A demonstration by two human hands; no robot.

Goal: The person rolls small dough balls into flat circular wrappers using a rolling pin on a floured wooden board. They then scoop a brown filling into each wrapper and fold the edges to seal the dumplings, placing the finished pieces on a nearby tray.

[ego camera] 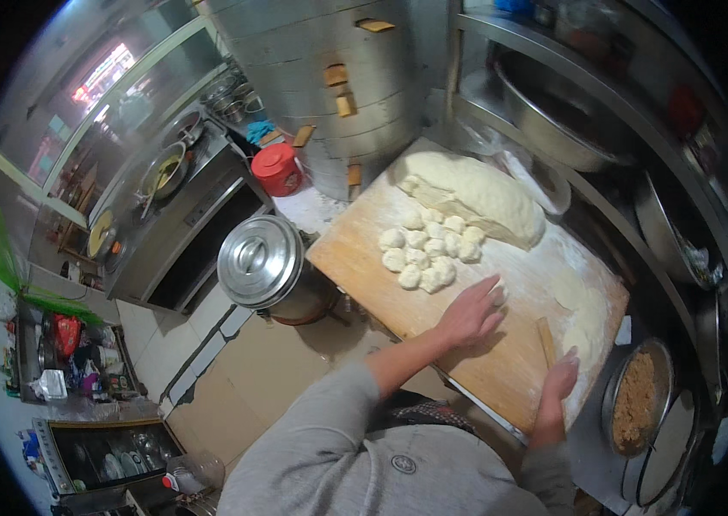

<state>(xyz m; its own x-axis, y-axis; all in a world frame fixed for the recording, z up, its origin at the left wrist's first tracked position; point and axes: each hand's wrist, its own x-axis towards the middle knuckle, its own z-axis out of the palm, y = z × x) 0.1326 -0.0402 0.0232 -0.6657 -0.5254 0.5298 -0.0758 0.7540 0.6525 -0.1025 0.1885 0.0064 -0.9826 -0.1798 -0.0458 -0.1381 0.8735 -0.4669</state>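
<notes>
My left hand [474, 312] reaches over the floured wooden board [364, 248], fingers pointing away from me. Something pale, like a bit of dough, shows at its fingertips; I cannot tell if it is gripped. To the left of those fingertips lies a cluster of small dough balls [415, 240]. At the board's right side, my right hand [561, 375] touches the near end of flattened, overlapping dough rounds [582, 313]. Its grip is unclear. A short wooden rolling pin [546, 345] lies just beyond this hand. Across the far side stretches a large slab of dough [474, 193].
Tall stacked metal steamers [338, 71] rise behind the board. A lidded metal pot [261, 264] stands left, near a red lidded bucket [275, 169]. On the right is a metal bowl of brown filling [636, 400]. Metal shelving [570, 55] borders the far right.
</notes>
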